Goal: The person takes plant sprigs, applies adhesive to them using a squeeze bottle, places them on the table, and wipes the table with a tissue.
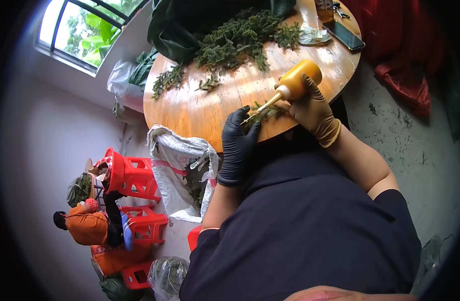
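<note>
My right hand (312, 110), in a tan glove, is wrapped round a yellow squeeze bottle (302, 78), tilted with its long nozzle pointing down and to the left. The nozzle tip meets a small green sprig (267, 112) over the front edge of the round wooden table (230, 100). In a black glove, my left hand (240, 143) pinches the sprig's end close to the nozzle tip. A pile of green sprigs (240, 37) lies farther back, with loose pieces (208, 83) to its left.
A phone (343, 35), scissors (341, 12) and crumpled plastic (313, 36) are at the table's right back. An open white sack (179, 160) stands below the left edge. Red stools (139, 175) and a seated person in orange (89, 226) are at the lower left.
</note>
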### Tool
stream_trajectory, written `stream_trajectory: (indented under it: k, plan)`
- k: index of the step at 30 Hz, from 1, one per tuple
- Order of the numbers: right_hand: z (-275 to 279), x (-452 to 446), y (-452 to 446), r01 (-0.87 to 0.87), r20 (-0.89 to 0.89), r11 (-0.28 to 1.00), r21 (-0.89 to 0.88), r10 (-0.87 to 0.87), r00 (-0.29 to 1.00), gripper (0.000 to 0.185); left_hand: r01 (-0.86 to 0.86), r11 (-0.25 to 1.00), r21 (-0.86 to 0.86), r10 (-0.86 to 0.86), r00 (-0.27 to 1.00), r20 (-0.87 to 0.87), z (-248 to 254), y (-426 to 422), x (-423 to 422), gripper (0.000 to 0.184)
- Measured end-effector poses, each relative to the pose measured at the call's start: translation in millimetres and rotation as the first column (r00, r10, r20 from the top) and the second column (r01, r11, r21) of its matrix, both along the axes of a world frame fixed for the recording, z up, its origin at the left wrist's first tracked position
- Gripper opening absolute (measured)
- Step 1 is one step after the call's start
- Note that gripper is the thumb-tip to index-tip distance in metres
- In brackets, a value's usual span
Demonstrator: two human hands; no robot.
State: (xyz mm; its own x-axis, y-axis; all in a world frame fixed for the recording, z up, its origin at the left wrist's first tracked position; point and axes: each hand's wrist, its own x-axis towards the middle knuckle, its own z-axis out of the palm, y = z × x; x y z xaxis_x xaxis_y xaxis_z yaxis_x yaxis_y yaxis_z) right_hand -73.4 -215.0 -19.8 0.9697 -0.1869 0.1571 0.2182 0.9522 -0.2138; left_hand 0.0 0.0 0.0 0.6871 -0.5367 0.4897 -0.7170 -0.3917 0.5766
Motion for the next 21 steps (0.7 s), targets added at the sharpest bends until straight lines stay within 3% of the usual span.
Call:
stream_trajectory:
  k: [2,3,5,7,9,10,12,15,17,19,21]
  plan:
    - [-0.3,4.7,4.8,0.0,-0.053,1.0,-0.019,-0.001,0.999,0.061,-0.022,0.991,-0.13,-0.009,0.972,-0.234,-3.6,0.4,4.3,0.043]
    - [3.5,0.3,3.1,-0.004,-0.052,1.0,-0.028,0.003,0.999,0.061,-0.025,0.99,-0.138,-0.008,0.973,-0.232,0.8,2.8,1.2,0.043]
    - [2.4,-0.9,7.1,0.01,-0.071,0.997,-0.083,-0.016,0.997,0.06,-0.039,0.999,-0.027,0.039,0.999,-0.003,14.3,22.8,9.7,0.041]
    - [4.9,-2.5,4.5,0.011,-0.072,0.995,-0.097,-0.018,0.997,0.059,-0.159,0.987,0.001,0.159,0.984,0.077,20.2,33.2,20.7,0.037]
    - [8.2,-6.1,3.9,0.014,-0.075,0.995,-0.104,-0.022,0.997,0.058,-0.455,0.866,0.208,0.326,0.828,0.456,30.9,40.0,18.3,0.038]
    - [10.6,-8.1,2.8,0.034,-0.058,0.992,-0.125,-0.042,0.997,0.056,-0.452,0.867,0.208,0.323,0.829,0.457,34.1,36.3,15.8,0.038]
    - [13.0,-11.5,-0.4,0.053,-0.043,0.988,-0.142,-0.059,0.997,0.053,-0.331,0.936,0.117,0.238,0.843,0.482,35.9,28.3,11.5,0.035]
    - [12.8,-15.4,-14.4,0.158,-0.017,0.95,-0.271,-0.169,0.986,0.058,0.076,0.997,-0.021,-0.069,0.969,0.236,29.0,2.9,7.4,0.03]
    - [13.7,-18.3,-25.7,0.293,0.004,0.882,-0.369,-0.314,0.949,0.055,0.164,0.986,-0.026,-0.157,0.972,0.174,23.5,-15.2,3.5,0.029]
    - [13.0,-19.8,-37.2,0.333,0.022,0.867,-0.371,-0.351,0.936,0.052,0.182,0.983,-0.024,-0.178,0.976,0.122,16.9,-28.1,0.6,0.029]
    - [16.5,-22.5,-46.7,0.417,0.036,0.814,-0.404,-0.441,0.897,0.052,0.194,0.98,-0.038,-0.195,0.98,-0.044,11.8,-34.6,-2.8,0.028]
